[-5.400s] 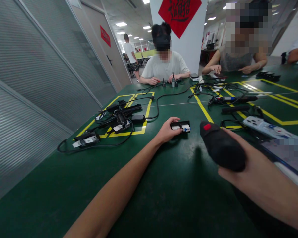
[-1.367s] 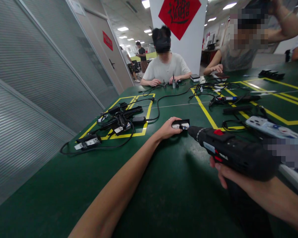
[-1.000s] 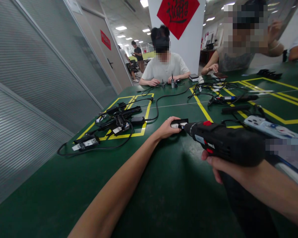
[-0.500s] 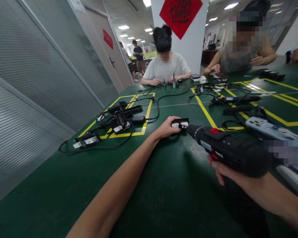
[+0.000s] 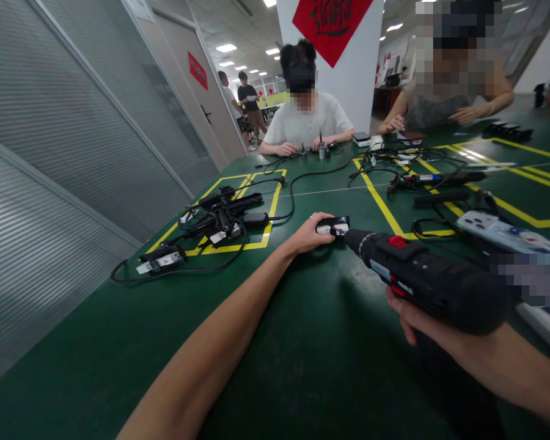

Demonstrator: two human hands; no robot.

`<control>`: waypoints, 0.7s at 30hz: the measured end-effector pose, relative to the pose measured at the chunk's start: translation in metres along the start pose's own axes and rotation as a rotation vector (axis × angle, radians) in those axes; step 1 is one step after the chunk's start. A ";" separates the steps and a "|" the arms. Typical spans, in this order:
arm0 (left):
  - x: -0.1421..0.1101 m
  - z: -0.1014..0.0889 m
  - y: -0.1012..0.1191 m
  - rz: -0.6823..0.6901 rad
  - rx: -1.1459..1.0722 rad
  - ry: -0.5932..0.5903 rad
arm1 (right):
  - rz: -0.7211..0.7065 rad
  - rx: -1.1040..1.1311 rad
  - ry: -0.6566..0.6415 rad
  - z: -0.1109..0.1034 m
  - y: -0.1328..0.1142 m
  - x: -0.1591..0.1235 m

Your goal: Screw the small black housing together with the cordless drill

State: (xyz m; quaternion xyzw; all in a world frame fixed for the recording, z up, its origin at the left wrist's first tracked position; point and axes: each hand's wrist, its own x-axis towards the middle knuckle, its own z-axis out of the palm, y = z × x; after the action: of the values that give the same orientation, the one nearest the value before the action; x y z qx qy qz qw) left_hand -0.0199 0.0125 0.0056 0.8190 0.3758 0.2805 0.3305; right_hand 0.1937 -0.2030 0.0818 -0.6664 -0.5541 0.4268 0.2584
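My left hand [image 5: 312, 233] is closed around the left end of a small black-and-white device [image 5: 332, 227], holding it on the green table [image 5: 275, 305]. Its exact kind I cannot make out. In my right hand [image 5: 421, 315] is a black power drill [image 5: 421, 275] with red switches, its fingers wrapped round the handle. The chuck points left, with its nose right up against the device's right end. Whether the bit touches the device is too small to tell. The lower part of the drill's handle is dark and partly hidden by my wrist.
Black devices with cables [image 5: 224, 220] lie inside yellow tape at the left. A power strip [image 5: 499, 229] and a soldering-iron-like tool [image 5: 435, 178] lie at the right among tangled cables. Across the table sit two people, one in a white shirt [image 5: 309, 119].
Both hands, the drill and the device keep nearly the same places. The view has shifted slightly, and the drill appears a touch farther right and lower at its rear.
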 end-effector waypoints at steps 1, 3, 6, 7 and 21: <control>0.000 0.000 -0.001 0.007 -0.002 0.001 | -0.017 0.013 -0.006 -0.001 0.001 0.000; 0.001 0.001 -0.003 0.022 0.000 0.006 | -0.048 0.028 -0.016 -0.002 0.004 0.000; 0.001 0.001 -0.005 0.033 0.005 0.003 | -0.057 -0.013 -0.011 -0.002 0.009 0.001; 0.001 0.001 -0.005 0.034 0.006 0.000 | -0.053 -0.028 -0.004 -0.002 0.010 0.002; 0.001 0.001 -0.006 0.027 -0.001 0.000 | -0.122 -0.077 -0.014 -0.003 0.014 0.007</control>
State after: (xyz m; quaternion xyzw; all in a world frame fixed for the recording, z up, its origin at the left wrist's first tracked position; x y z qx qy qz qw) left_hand -0.0213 0.0160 0.0003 0.8240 0.3646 0.2850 0.3269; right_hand 0.2038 -0.1997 0.0697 -0.6379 -0.6114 0.3934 0.2543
